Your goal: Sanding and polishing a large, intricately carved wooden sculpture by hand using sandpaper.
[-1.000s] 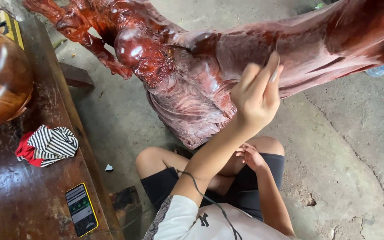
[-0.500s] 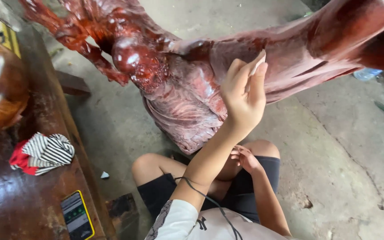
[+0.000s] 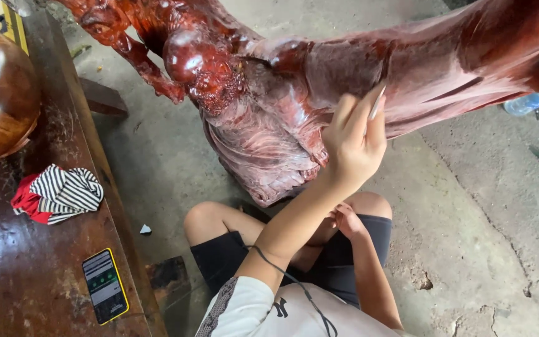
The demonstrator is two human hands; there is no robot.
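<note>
While we sit on the concrete floor [image 3: 469, 206], our left hand [image 3: 354, 146] pinches a small pale abrasive scrap [image 3: 377, 103] flat against the red carved wooden sculpture [image 3: 294, 93] before us. Our right hand [image 3: 347, 219] rests loosely curled in our lap, holding nothing. We judge this mid-sanding; continuing calls for steady pressure along the carved folds.

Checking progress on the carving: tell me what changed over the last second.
The left hand, pinching a small pale sheet, slid along the red wood carving and back to nearly the same spot. The right hand stayed in the lap; the phone and striped cloth did not move.
</note>
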